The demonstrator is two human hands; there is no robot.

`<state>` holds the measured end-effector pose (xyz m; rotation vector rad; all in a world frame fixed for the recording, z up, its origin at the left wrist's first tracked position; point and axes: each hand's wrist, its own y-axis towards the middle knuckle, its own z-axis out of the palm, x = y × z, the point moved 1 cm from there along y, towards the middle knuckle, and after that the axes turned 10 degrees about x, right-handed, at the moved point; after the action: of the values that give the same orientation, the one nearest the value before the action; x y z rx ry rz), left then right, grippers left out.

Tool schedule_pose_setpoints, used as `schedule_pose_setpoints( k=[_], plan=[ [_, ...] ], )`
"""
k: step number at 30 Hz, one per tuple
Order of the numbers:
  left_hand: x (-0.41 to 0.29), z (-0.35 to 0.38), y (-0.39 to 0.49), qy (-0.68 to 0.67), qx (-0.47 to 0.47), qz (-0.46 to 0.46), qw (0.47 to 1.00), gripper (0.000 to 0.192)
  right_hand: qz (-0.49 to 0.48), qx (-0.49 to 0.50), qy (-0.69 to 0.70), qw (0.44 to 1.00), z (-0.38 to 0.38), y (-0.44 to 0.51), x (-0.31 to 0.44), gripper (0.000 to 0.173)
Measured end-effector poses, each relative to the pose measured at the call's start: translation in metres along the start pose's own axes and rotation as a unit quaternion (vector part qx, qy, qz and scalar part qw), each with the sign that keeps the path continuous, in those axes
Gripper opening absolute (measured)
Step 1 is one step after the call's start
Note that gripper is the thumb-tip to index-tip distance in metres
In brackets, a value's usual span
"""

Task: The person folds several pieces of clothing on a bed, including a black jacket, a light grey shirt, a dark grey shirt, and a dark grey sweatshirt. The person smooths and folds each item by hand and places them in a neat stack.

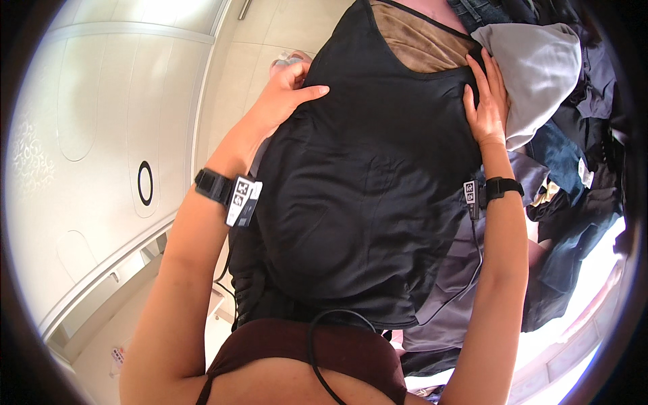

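Observation:
A black fleece-lined top [364, 152] lies spread out in front of me, its scooped neckline pointing away. Inside the neckline shows a brown plush lining [425, 43]. My left hand [291, 91] pinches the top's left edge near the shoulder, thumb above and the other fingers partly hidden. On the opposite edge, my right hand [488, 106] rests flat with its thumb apart from the fingers. A light grey piece of cloth [541, 76] touches the outer side of that hand.
Piled clothes fill the right side, among them dark blue garments [562, 157] and a purple-grey cloth [445, 304]. Blue jeans [476, 12] lie at the far end. White wardrobe doors [116, 101] stand to the left, above a tiled floor [253, 71]. A black cable [471, 263] runs from my right wrist strap.

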<state>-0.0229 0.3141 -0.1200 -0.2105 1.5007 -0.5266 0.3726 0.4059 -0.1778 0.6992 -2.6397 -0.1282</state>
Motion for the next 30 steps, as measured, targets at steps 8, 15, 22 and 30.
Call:
schedule_pose_setpoints(
  k=[8, 15, 22, 30],
  plan=[
    [-0.009, 0.051, -0.027, -0.101, -0.025, 0.025, 0.994, 0.020, 0.060, -0.037, 0.108, 0.992, -0.021, 0.016, 0.052, 0.046],
    [0.014, 0.060, -0.031, -0.131, -0.003, 0.091, 0.987, 0.021, -0.023, -0.002, 0.404, 0.915, 0.001, 0.015, 0.184, 0.038],
    [0.024, 0.060, -0.027, -0.100, -0.015, 0.109, 0.989, 0.011, 0.017, -0.044, 0.477, 0.878, 0.032, 0.019, 0.193, 0.028],
    [0.026, 0.058, -0.024, -0.065, 0.008, 0.086, 0.994, 0.017, 0.162, -0.144, 0.600, 0.770, 0.036, 0.022, 0.185, 0.005]
  ],
)
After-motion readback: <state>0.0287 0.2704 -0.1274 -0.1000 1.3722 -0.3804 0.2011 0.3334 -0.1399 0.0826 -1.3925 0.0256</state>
